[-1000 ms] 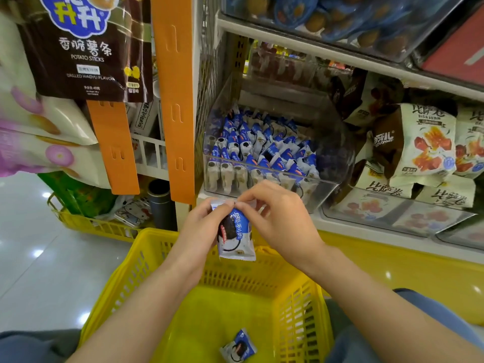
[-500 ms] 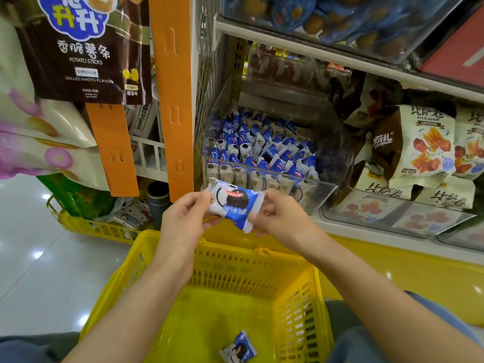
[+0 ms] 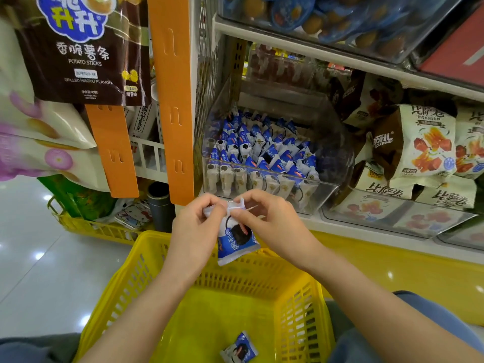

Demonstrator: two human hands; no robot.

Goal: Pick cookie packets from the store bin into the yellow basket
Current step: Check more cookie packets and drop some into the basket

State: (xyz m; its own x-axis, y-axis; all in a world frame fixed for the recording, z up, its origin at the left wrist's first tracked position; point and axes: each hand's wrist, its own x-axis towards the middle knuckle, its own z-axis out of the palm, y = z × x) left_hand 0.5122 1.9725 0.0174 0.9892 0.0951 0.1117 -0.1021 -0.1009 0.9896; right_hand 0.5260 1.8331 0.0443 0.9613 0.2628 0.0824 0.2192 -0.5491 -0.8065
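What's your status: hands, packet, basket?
Left hand and right hand both pinching cookie packet by top edge. Hangs over yellow basket far rim; one loose packet already inside. Drop path clear.

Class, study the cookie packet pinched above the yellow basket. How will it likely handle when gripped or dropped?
Probably light: left hand and right hand hold the cookie packet by fingertip pinches. Its wrapper seems thin and floppy, bunching at the top seam. Dropped, it should lie flat, like the loose packet in the yellow basket.

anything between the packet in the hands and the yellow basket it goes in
Nothing visible. The left hand and right hand pinch the blue-and-white cookie packet just above the open yellow plastic basket; one similar packet lies on its floor.
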